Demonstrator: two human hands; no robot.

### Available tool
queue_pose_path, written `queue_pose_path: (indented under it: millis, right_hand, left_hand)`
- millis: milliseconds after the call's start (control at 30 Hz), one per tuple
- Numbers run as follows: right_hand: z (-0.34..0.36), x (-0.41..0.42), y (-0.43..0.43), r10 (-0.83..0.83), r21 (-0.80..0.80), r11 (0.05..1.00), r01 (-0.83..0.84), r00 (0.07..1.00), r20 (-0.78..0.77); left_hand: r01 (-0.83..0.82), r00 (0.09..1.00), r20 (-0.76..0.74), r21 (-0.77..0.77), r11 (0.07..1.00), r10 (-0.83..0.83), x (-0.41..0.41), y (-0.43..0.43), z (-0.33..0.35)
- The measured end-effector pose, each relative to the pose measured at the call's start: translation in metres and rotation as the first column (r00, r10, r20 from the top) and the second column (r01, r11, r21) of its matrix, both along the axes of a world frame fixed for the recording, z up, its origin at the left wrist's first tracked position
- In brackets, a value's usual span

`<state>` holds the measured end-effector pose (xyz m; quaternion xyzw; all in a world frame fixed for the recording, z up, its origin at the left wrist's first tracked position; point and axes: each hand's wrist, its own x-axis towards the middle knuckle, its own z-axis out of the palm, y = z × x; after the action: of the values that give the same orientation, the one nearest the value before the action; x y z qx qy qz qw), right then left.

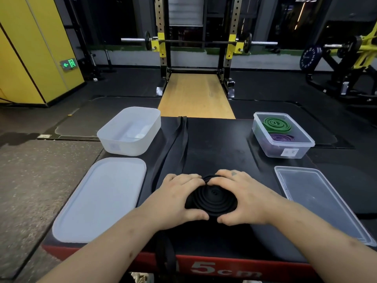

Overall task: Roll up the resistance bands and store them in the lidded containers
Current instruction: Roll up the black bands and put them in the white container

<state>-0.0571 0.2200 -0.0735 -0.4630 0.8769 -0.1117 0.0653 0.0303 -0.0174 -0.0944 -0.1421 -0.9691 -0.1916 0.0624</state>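
Note:
A black resistance band is wound into a flat coil point(214, 198) on the black padded platform point(224, 144). My left hand point(177, 199) and my right hand point(242, 199) grip the coil from either side, fingers curled over its far edge and thumbs at its near edge. The band's loose tail point(179, 139) runs away from the coil toward the platform's far edge. A frosted white container point(130, 131) stands open at the far left, its lid point(100, 199) lying flat in front of it. At the far right a clear container point(283, 135) holds a coiled green band point(276, 124) and a purple one point(282, 137). Its clear lid point(318, 199) lies near the right edge.
The platform has a red front edge marked "5cm" point(224, 270). Beyond it are a wooden lifting strip point(195, 97), a squat rack with a barbell point(200, 40), a yellow wall point(30, 58) at left and another weight machine point(346, 56) at right.

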Motion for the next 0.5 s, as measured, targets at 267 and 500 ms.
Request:
queue_pose_path:
  millis: [267,500]
  right_hand:
    - [0.036,-0.040,-0.081,0.052,-0.095,0.994,-0.059,0.996,-0.071]
    - [0.053,-0.084,-0.177,0.089,-0.151,0.983,-0.100,0.993,-0.079]
  left_hand:
    - [-0.084,0.991,-0.109,-0.027,0.996,0.081,-0.026,-0.076,0.042]
    - [-0.272,0.948,-0.200,-0.109,0.956,0.246,-0.046,-0.160,0.061]
